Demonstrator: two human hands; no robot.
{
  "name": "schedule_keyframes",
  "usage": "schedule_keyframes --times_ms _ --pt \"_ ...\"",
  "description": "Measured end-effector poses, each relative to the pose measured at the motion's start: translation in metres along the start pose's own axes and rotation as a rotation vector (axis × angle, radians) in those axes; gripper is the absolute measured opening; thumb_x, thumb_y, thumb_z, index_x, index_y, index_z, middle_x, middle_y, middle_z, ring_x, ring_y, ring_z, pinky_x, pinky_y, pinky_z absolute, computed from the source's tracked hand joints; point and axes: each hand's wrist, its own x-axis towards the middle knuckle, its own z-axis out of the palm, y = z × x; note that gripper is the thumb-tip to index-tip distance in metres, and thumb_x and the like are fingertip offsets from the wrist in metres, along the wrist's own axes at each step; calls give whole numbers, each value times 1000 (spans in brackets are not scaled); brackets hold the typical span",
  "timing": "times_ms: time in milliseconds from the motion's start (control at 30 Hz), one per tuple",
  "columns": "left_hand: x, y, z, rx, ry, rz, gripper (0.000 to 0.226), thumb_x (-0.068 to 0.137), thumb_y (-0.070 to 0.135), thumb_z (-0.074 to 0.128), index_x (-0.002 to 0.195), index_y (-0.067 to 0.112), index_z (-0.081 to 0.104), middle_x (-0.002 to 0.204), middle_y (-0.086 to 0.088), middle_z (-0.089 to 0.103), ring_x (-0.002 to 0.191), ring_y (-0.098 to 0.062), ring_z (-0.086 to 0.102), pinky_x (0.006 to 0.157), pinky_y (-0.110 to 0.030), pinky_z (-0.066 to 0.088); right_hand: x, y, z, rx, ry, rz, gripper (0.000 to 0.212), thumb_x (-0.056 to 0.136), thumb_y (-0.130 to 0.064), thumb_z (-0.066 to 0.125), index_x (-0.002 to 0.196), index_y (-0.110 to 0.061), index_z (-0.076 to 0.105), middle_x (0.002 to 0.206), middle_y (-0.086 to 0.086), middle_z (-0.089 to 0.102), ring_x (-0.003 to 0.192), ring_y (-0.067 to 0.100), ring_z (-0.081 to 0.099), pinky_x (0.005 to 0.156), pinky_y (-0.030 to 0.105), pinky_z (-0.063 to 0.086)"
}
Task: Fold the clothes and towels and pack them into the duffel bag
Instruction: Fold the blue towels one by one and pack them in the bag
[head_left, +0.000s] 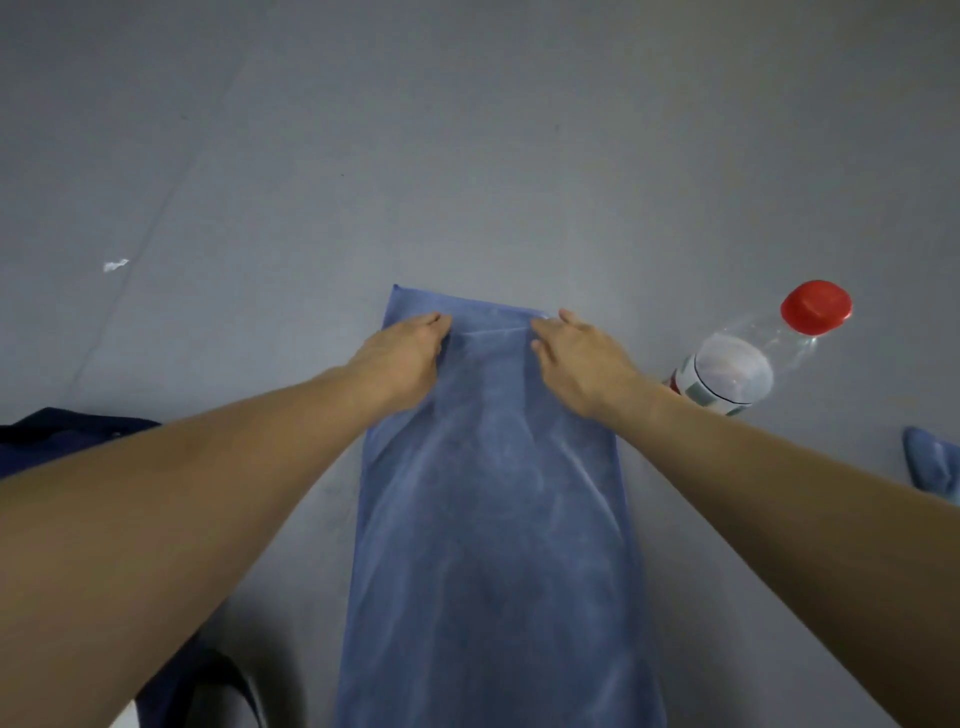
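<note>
head view, looking down. a blue towel (493, 519) lies flat on the grey floor (467, 156) as a long narrow strip, running from the bottom edge of the view away from the person, with shallow wrinkles along its length. both bare forearms reach out over it to its far end. the left hand (410, 353) sits at the far left edge, fingers curled tight and closed on the fabric there. the right hand (582, 358) sits near the far right corner, fingers bent onto the cloth with the thumb a little below them, pinching the fabric. a taut crease runs straight across the towel between the two hands.

surroundings: a clear plastic bottle (727, 379) with a red cap (815, 306) lies on its side just beside the right wrist. dark navy fabric (78, 436) shows past the left forearm; whether it is a garment or a bag cannot be told. a second blue cloth (935, 462) is cut off by the right border. a small white scrap (115, 265) lies well apart, to the far left.
</note>
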Motion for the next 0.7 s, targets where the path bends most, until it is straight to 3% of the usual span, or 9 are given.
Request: schedule_keyframes --times_ms 100,167,267,367,467,567,633,700 --pt "16 -10 10 8 -31 -5 36 103 16 40 137 8 48 144 -11 50 128 -34 50 97 -39 41 7 7 10 1 2 30 35 105 -34 33 129 -15 52 140 17 51 136 35 42 108 46 38" --pt "24 -21 13 9 -3 -4 39 105 16 36 140 2 44 149 -16 42 136 -33 42 107 -40 35 17 8 10 -19 45 34 39 105 -37 33 132 -16 53 140 12 52 136 34 41 109 46 34" --pt "31 -34 14 7 27 -9 42 106 19 35 140 -4 43 146 -23 40 133 -38 43 110 -41 33 38 9 2 -91 5 47 46 106 -43 25 143 -24 44 157 -5 35 149 28 20 117 59 19" --pt "35 -40 11 52 24 -66 48 107 27 33 149 4 37 155 -21 31 134 -41 40 111 -47 36 56 12 -5 -185 -43 32 49 106 -43 20 150 -28 34 162 -7 23 152 27 7 116 66 12" --pt "42 -45 7 77 73 -107 43 106 28 37 146 16 44 160 -13 28 131 -42 40 109 -49 38 64 19 -7 -46 85 17 44 107 -34 28 147 -24 43 158 0 34 149 28 23 117 55 24" --pt "51 -51 -3 52 105 -150 43 103 23 45 146 23 47 153 -12 42 128 -41 43 109 -43 37 68 28 -8 157 251 114 38 104 -21 39 139 -23 54 137 7 58 125 32 52 99 40 43" --pt "55 -54 -5 29 101 -162 45 100 20 51 145 22 47 139 -14 52 120 -40 48 104 -43 40 70 34 -5 115 244 133 37 101 -16 43 135 -24 56 128 8 60 115 33 54 86 37 44" --pt "54 -55 -3 -31 142 -196 45 98 19 56 142 21 50 130 -14 56 118 -38 51 101 -45 43 70 34 -4 69 227 145 38 98 -12 46 132 -25 56 124 9 57 111 34 52 82 36 41"
